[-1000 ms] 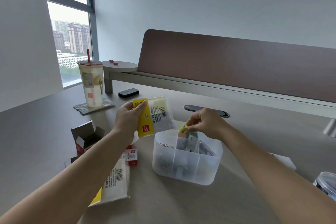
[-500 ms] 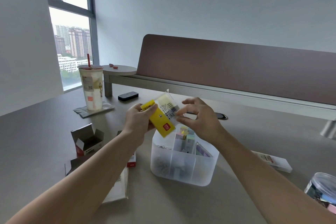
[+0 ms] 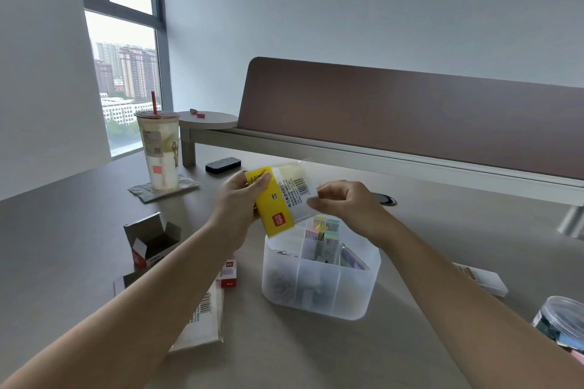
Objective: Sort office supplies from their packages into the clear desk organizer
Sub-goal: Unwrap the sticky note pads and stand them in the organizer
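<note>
While held in the air above the far-left corner of the translucent white plastic desk organizer (image 3: 319, 278), the yellow-and-clear plastic packet of supplies (image 3: 279, 197) lies tilted, its long axis running from the yellow end low and toward the person up to the clear end far and right.

Left hand (image 3: 237, 208): fingers curled round the yellow end, thumb across its face; grips the packet.

Right hand (image 3: 344, 202): thumb and forefinger pinching the clear end's right edge; other fingers loosely curled. This hand is the nearer to the opening end, so the pull or tear likely falls to it.

Organizer: stands on the grey desk (image 3: 316, 354) near its middle, compartments part filled with pastel note pads (image 3: 325, 235) and metal clips (image 3: 281, 286).

Packet contents: pale yellow, kind not legible.
</note>
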Available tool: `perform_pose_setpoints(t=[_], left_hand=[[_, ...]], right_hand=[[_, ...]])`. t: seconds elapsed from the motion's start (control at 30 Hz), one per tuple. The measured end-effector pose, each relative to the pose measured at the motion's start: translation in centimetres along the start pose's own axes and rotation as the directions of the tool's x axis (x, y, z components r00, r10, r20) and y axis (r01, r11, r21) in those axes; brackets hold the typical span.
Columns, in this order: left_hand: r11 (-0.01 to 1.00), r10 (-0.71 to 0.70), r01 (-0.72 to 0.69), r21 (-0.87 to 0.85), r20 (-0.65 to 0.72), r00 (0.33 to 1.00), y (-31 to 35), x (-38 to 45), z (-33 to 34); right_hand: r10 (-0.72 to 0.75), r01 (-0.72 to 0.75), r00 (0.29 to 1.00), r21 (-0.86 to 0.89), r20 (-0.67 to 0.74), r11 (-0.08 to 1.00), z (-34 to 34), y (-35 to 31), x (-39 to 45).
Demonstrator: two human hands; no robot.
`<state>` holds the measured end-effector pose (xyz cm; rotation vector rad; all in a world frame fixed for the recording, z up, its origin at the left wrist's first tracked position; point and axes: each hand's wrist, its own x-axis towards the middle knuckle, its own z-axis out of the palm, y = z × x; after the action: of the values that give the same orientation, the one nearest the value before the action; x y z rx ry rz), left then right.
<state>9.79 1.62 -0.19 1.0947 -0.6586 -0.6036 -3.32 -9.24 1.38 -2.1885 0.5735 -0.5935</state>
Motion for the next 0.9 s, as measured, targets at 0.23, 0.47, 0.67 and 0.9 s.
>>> perform_pose_setpoints(t=[0.23,0.47,0.67,0.9], left_hand=[[0.993,-0.007,0.012,-0.115,0.042,0.999,0.0,0.1,0.3],[0.989,0.043,-0.046,0.142,0.027,0.999,-0.4,-0.1,0.8],[0.979,0.094,-0.099,0.177,0.036,0.995,-0.4,0.1,1.5],[0.997,0.013,-0.012,0.083,-0.018,1.0,-0.8,1.0,-0.2]], right_hand=[[0.018,-0.004,0.997,0.181,-0.076,0.983,-0.1,-0.4,0.0],[0.07,-0.045,0.995,0.316,-0.067,0.948,-0.3,0.4,-0.2],[0.149,-0.103,0.986,0.433,-0.075,0.895,-1.1,1.0,0.2],[0.199,-0.068,0.964,0.563,-0.174,0.823,-2.9,1.7,0.0]])
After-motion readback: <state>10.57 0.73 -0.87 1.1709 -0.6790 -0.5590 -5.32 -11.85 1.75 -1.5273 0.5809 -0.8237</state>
